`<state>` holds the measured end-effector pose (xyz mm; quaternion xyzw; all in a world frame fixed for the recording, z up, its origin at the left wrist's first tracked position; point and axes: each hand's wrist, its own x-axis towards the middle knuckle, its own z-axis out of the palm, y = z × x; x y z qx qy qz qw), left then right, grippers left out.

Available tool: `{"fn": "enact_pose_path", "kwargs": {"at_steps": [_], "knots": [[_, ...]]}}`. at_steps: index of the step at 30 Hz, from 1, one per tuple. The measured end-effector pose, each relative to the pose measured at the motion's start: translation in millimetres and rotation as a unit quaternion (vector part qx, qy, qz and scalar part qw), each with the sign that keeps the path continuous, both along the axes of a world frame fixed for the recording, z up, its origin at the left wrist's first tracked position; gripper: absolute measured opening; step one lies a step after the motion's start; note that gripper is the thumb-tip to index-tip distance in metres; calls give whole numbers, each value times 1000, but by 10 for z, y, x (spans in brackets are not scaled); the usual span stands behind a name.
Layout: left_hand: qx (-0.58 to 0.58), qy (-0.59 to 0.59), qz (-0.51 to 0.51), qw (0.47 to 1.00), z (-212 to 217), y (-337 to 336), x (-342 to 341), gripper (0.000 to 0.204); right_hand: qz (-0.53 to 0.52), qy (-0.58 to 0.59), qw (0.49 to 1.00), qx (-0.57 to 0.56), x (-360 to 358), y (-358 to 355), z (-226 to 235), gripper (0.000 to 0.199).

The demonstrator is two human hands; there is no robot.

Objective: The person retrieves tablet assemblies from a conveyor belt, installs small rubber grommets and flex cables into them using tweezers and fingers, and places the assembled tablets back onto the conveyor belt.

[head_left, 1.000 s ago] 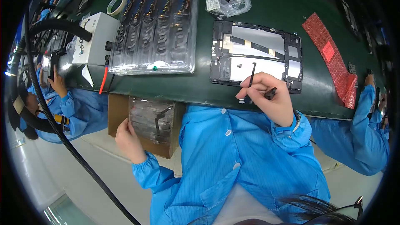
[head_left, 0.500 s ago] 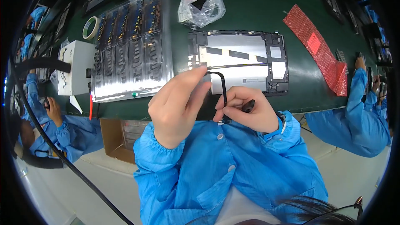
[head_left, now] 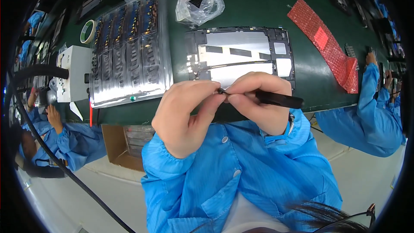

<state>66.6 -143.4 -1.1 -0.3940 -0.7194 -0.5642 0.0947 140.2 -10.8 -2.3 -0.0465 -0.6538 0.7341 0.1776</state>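
My left hand [head_left: 183, 114] and my right hand [head_left: 263, 99] meet in front of my chest, at the near edge of the opened tablet-like device [head_left: 239, 36]. Between the fingertips of both is the small dark end of a thin black strip [head_left: 221, 91]; fingers hide most of it. Tucked under my right fingers, a black stick-shaped tool [head_left: 282, 99] points out to the right; its other end is hidden. The device lies flat, its silver inner plate and black frame showing, with a dark flat cable [head_left: 241, 64] across it.
To the left stands a clear tray [head_left: 168, 64] of circuit boards, beside a white box [head_left: 77, 73] and a tape roll [head_left: 88, 32]. A clear plastic bag [head_left: 211, 13] lies at the back. Red bubble wrap [head_left: 332, 56] is on the right. Co-workers sit at both sides.
My right hand has risen to meet the left fingertips. The black strip, seen bent between the hands before, is now mostly hidden, and the stick-shaped tool shows more of its length.
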Motion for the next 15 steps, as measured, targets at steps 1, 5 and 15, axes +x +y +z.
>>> {"fn": "enact_pose_path", "kwargs": {"at_steps": [1,5,15], "knots": [[62,-22,28,997,-39,15,38,24,-12,46,999,-16,6,-26,-7,16],[34,53,61,996,9,14,72,25,-41,60,996,44,45,-110,19,18],[58,91,78,991,35,-68,92,25,-63,113,971,202,36,-198,78,21]]}}
